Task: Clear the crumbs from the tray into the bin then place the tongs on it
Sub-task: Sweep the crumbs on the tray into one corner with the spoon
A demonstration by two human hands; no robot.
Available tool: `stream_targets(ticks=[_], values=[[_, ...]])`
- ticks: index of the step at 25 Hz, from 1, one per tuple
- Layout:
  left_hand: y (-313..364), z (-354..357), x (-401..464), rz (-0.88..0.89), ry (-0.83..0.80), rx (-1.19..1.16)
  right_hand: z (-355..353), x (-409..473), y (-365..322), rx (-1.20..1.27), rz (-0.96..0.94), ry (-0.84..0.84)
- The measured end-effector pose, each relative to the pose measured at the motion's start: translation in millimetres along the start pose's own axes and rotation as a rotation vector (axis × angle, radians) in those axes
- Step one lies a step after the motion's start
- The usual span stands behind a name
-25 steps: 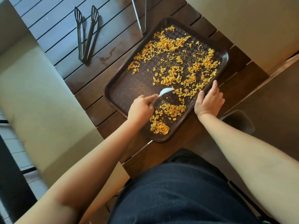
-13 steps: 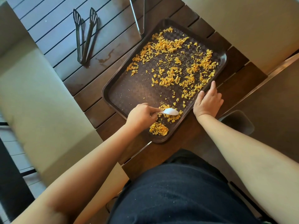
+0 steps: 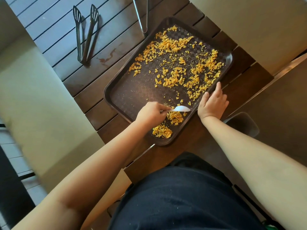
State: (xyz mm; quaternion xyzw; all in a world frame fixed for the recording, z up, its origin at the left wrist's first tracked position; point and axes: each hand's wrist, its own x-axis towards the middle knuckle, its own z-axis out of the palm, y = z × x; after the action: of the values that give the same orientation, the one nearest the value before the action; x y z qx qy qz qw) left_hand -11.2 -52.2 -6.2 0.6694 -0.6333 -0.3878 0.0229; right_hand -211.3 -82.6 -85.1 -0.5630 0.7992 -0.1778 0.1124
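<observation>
From my remote seat the scene is softly lit by daylight from the far left, which puts a pale bluish sheen on the far slats of the bench (image 3: 54, 30). The dark tongs (image 3: 84, 34) throw a short shadow to their right. The tray (image 3: 132, 97) and its orange crumbs (image 3: 174, 77) read sharp. The lower left edge smears with motion blur, and the wide lens bows the forearms and straight lines near the borders

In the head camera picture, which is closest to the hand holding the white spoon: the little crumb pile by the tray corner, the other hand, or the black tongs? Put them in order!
From the left hand:
1. Crumb pile, just below it in the tray's near corner.
2. Right hand, across on the tray's right rim.
3. Black tongs, far up on the slatted table.
</observation>
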Motion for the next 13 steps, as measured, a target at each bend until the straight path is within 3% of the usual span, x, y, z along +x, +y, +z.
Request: stream_targets(ticks=[4,9,13], values=[[-19.9,-10.8,-11.9,-0.045,-0.068,-0.071,0.3,-0.5,-0.3,-0.001,0.0,-0.002],[-20.0,-14.1,7.8,-0.173,0.22,-0.349,-0.3,-0.3,-0.3,0.002,-0.002,-0.001],[-11.3,-9.6,9.6,-0.161,0.127,-0.286,-0.6,-0.4,-0.5,0.009,0.0,0.0]])
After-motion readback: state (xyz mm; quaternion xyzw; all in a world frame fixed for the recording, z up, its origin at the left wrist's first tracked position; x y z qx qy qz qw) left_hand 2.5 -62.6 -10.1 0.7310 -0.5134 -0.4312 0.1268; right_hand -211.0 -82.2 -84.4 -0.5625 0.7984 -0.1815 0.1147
